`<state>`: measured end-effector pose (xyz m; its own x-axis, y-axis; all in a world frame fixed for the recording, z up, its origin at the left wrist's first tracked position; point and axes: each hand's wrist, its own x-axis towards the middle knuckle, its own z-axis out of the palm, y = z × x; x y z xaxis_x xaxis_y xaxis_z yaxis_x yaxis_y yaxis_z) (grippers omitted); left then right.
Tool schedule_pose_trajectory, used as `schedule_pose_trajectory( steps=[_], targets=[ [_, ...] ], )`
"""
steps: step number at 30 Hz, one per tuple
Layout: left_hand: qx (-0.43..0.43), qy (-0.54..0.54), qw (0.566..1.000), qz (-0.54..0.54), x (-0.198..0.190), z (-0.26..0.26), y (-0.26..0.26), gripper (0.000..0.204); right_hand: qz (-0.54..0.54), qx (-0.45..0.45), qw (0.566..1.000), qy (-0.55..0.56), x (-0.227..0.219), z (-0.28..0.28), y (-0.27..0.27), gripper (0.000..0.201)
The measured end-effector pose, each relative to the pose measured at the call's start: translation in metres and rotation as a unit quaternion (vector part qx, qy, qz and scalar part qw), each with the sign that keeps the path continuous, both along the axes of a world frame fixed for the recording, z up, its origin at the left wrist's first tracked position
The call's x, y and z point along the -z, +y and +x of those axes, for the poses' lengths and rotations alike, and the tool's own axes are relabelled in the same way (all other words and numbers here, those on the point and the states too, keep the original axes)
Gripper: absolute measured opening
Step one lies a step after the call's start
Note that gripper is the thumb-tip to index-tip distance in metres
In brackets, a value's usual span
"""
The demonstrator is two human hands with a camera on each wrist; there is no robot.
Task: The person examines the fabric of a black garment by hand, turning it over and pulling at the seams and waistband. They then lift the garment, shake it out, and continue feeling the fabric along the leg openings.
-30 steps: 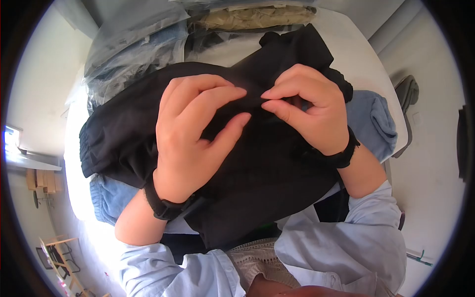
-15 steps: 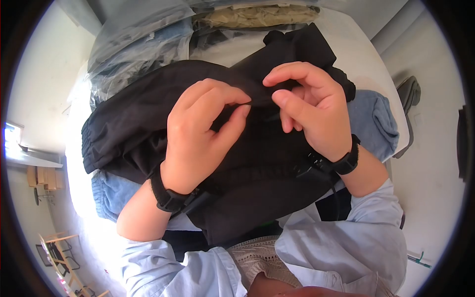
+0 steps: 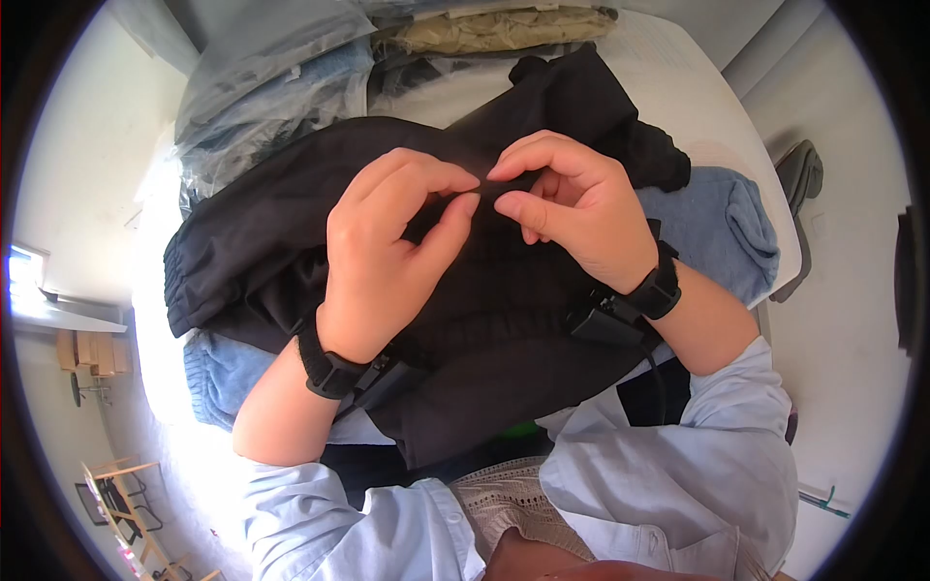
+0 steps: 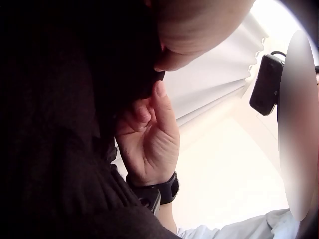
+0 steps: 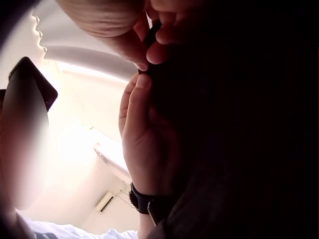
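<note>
A large black garment (image 3: 281, 194) with a gathered cuff (image 3: 176, 290) at its left end lies across the bed, bunched in front of the person. Over its middle, my left hand (image 3: 378, 252) pinches the dark cloth between thumb and fingers. My right hand (image 3: 596, 218) does the same close beside it, its other fingers curled under. The right wrist view has the left thumb (image 5: 142, 83) pressed on the black fabric, directly below the right hand's fingertips. In the left wrist view the garment (image 4: 50, 134) fills the left side, and its pinched edge is mostly in shadow.
Blue folded clothing (image 3: 722, 228) lies at the right, with more blue cloth (image 3: 223, 368) under the garment at left. Clear plastic bags of clothes (image 3: 281, 87) and a bagged beige item (image 3: 504, 31) are at the back. Black camera mounts (image 3: 610, 320) sit on both wrists.
The right hand parted its fingertips and drew back a little, then came left so both hands' fingertips nearly meet. The left hand has brought its thumb and finger closer together.
</note>
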<state>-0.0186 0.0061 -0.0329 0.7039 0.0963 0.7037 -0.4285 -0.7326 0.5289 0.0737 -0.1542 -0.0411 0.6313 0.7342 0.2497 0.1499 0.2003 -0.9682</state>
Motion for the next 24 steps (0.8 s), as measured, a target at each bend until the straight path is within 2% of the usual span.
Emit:
schedule_pose_trajectory(
  steps=[6,12,17,24],
  targets=[
    [0.001,0.002,1.000,0.002,0.0013,0.0017,0.0005,0.013,0.000,0.000,1.000,0.004,0.0033,0.0020,0.0001,0.014],
    [0.012,-0.006,1.000,0.015,0.0018,0.0019,0.0018,0.013,0.019,0.024,0.999,-0.045,0.0058,0.0033,0.0000,0.011],
    [0.010,-0.004,0.999,0.031,0.0032,0.0007,0.0010,0.012,-0.020,0.020,0.999,-0.031,0.0045,0.0035,-0.0018,0.012],
    [0.016,0.030,0.999,-0.034,0.0081,0.0038,0.0039,0.010,-0.038,0.002,0.999,0.000,0.0088,0.0087,0.0033,0.009]
  ],
)
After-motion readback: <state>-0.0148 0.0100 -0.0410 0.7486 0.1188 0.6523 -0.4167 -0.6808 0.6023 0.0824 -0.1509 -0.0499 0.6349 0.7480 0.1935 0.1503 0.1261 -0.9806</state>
